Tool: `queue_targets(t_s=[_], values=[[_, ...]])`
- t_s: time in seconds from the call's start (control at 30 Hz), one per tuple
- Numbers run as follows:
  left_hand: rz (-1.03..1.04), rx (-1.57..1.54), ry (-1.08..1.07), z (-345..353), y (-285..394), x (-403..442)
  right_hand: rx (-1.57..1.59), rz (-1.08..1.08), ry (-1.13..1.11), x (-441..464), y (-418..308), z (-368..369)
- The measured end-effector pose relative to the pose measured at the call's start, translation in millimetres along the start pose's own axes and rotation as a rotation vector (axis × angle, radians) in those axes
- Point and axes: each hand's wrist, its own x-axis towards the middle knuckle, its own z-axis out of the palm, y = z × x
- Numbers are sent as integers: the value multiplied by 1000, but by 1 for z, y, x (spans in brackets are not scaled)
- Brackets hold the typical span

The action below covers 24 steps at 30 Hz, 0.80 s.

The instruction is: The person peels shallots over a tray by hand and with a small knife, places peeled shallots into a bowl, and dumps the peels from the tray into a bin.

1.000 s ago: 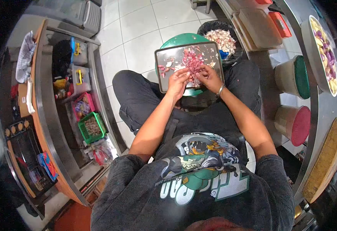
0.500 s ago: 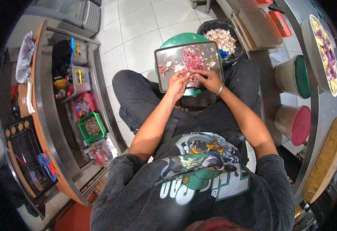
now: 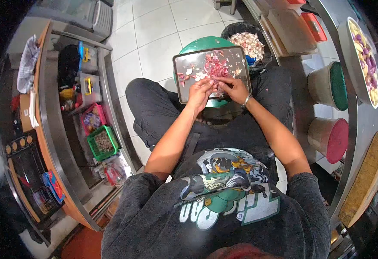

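Note:
A dark rectangular tray (image 3: pixel 191 61) rests on a round green surface (image 3: pixel 202 43) between my legs. On it lies a heap of reddish-purple shallots and skins (image 3: pixel 216 64), with small pale pieces (image 3: pixel 189 71) to the left. My left hand (image 3: pixel 200 93) and my right hand (image 3: pixel 235 91) meet over the tray's near edge, fingertips pinched together. Whatever small thing they hold between them is too hidden to name. The right wrist wears a bracelet (image 3: pixel 246 101).
Behind the tray to the right stands a black-lined bin of pale peelings (image 3: pixel 247 43). A white dish of peeled bulbs (image 3: pixel 372 82) sits on the right counter. Lidded buckets (image 3: pixel 338 86) stand below it. Shelves on the left hold a green basket (image 3: pixel 102 142).
Both hands stay over the tray's near edge, with only slight finger movement. The tray and its contents look the same.

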Motion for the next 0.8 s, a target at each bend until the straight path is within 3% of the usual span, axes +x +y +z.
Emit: queue_targets(t_s=[0.07,0.4,0.47,0.6,0.67,0.8], values=[[-3,-5,6,2,1,-1,-78,-79,43,2,9,2],[-7,0,80,6,1,-1,-102,-4,123,1,1,-1],[-10,19,55,2,0,0,110,75,52,1,4,-1],[3,21,8,-5,-5,3,112,81,-10,0,4,3],[13,18,4,-6,-6,2,65,-96,40,0,7,6],[28,61,2,-3,-2,0,-52,-111,44,-2,3,2]])
